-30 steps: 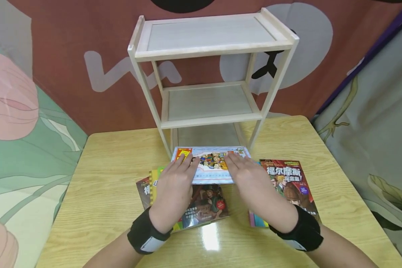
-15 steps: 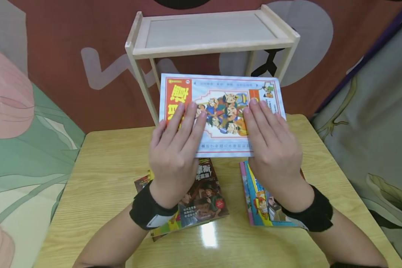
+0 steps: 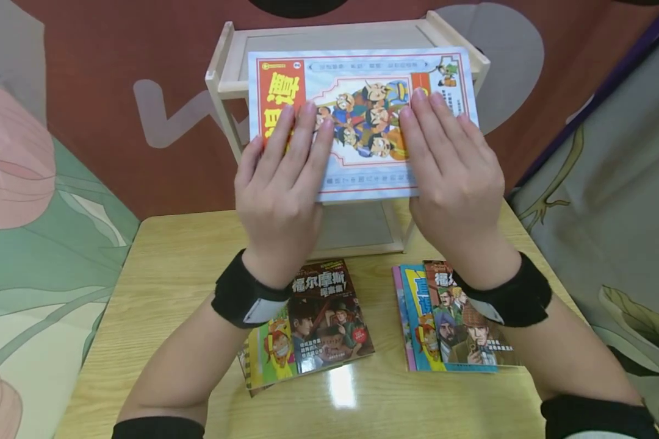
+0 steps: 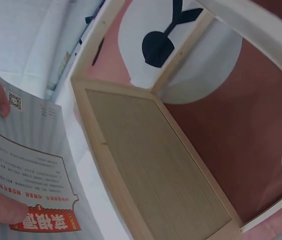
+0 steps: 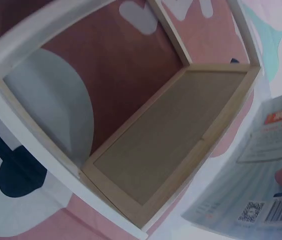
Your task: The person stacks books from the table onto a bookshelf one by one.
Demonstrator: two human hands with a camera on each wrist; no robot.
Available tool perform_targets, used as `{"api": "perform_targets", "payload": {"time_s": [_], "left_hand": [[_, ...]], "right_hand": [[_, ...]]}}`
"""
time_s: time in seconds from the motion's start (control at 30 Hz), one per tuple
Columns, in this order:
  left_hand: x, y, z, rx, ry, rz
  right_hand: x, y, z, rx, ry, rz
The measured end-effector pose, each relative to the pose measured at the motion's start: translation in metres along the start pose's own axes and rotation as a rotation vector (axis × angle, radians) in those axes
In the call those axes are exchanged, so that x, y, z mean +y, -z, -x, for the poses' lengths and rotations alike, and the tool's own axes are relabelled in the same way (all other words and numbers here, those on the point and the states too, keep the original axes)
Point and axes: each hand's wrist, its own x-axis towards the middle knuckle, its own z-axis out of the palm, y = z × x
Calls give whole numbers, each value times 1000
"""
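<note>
A book (image 3: 362, 131) is pinched in both hands (image 3: 280, 195) (image 3: 457, 177) — the shelf (image 3: 329, 39) partly hidden behind. Book piles (image 3: 329, 323) (image 3: 461, 329) are spread across the bench (image 3: 181, 262).

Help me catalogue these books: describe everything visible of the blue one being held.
The blue book is closed and looks papery. Its front has red borders, a cartoon group and yellow characters on a red panel; its back, a QR code and barcode. The left hand and right hand grip it before the shelf, cover toward the head camera, fingers on top, thumbs beneath.

Book (image 3: 362, 119) before shelf (image 3: 340, 39), above table (image 3: 189, 262)
</note>
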Motion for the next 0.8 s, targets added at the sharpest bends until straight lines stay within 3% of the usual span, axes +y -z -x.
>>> {"api": "perform_targets", "payload": {"time_s": [0.13, 0.43, 0.63, 0.8], "left_hand": [[-6, -3, -9, -48, 1, -13], [-21, -5, -34, -191, -37, -83], [-26, -4, -48, -372, -6, -77], [-30, -7, -54, -439, -9, -89]], "right_hand": [[9, 0, -12, -78, 31, -14], [23, 0, -37, -340, 52, -18], [29, -1, -55, -439, 35, 11], [33, 0, -63, -500, 1, 16]]}}
